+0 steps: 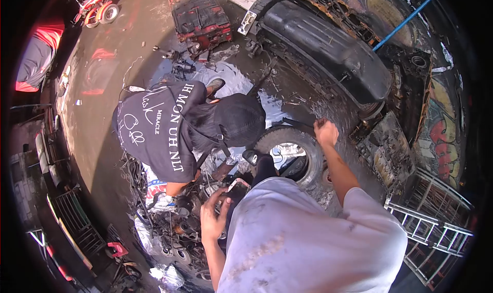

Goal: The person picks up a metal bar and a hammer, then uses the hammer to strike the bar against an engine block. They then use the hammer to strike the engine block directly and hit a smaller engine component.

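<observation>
My left hand (211, 218) is closed around a phone (238, 187) with a pale pinkish edge, held low in front of my white shirt. Further forward, my right hand (326, 133) has its fingers curled in; whatever may be inside them is hidden. Beside that hand lies a worn tyre (311, 165), and a dark strip (295, 123) runs across its top toward my fingers. Between the tyre and the left hand, my foot (250, 156) shows in a dark shoe.
At my left a person (154, 123) in a dark printed shirt and cap bends over a heap of greasy metal parts (187, 231). A big black engine cover (323, 46) and engine blocks (385, 149) stand at right. A red-black machine part (199, 18) lies ahead; ladders (431, 231) lean right.
</observation>
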`<state>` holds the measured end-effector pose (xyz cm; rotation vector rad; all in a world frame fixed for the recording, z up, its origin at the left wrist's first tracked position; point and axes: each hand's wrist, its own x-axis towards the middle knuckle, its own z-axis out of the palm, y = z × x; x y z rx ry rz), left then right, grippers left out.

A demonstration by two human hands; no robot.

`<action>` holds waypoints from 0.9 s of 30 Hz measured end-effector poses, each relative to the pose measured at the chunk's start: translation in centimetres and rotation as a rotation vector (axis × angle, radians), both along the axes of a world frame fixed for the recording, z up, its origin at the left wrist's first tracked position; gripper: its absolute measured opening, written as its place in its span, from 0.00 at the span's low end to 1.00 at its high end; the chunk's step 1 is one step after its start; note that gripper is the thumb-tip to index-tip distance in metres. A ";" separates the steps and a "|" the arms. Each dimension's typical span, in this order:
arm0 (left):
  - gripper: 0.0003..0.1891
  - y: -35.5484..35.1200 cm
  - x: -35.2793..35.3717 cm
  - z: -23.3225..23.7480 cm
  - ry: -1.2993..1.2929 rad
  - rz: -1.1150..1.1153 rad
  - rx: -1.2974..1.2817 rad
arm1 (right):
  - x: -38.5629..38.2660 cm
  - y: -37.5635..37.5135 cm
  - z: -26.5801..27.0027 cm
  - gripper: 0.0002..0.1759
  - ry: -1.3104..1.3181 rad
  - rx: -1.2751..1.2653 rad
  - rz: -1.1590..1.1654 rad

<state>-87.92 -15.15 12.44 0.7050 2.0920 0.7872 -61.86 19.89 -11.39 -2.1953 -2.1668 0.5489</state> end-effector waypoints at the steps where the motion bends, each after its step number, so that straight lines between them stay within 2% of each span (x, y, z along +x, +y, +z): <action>1: 0.16 0.0 0.0 -0.2 -0.009 0.022 -0.006 | 0.0 0.2 0.2 0.16 -0.009 -0.005 0.010; 8: 0.15 -1.7 0.7 -2.2 -0.038 0.178 0.074 | 0.6 -1.2 0.7 0.14 -0.094 -0.065 0.022; 12: 0.15 -2.3 1.3 -2.5 -0.087 0.238 0.069 | 1.1 -1.6 -0.7 0.16 -0.119 -0.062 0.048; 17: 0.17 -2.7 0.5 -2.4 -0.162 0.122 0.022 | 1.4 -1.4 -0.7 0.19 -0.261 -0.097 0.051; 19: 0.18 -3.9 -0.1 -2.3 -0.071 0.088 0.020 | 2.0 -0.7 -1.4 0.22 -0.301 -0.051 0.071; 22: 0.20 -10.8 -0.1 -3.2 0.008 0.135 0.048 | 2.3 0.9 -1.2 0.27 -0.415 -0.039 0.062; 23: 0.20 -14.2 -0.6 -2.4 -0.027 0.209 -0.044 | 3.2 1.9 -2.2 0.28 -0.334 -0.051 0.072; 24: 0.21 -18.0 -0.7 -1.0 -0.070 0.281 -0.132 | 3.3 2.1 -2.3 0.30 -0.368 -0.044 0.098; 25: 0.20 -21.0 -0.4 1.5 -0.059 0.461 -0.283 | 2.8 2.0 -1.8 0.31 -0.419 -0.057 0.098; 27: 0.19 -31.2 2.9 1.6 0.060 0.849 -0.198 | 3.1 1.8 -1.5 0.33 -0.499 -0.110 0.126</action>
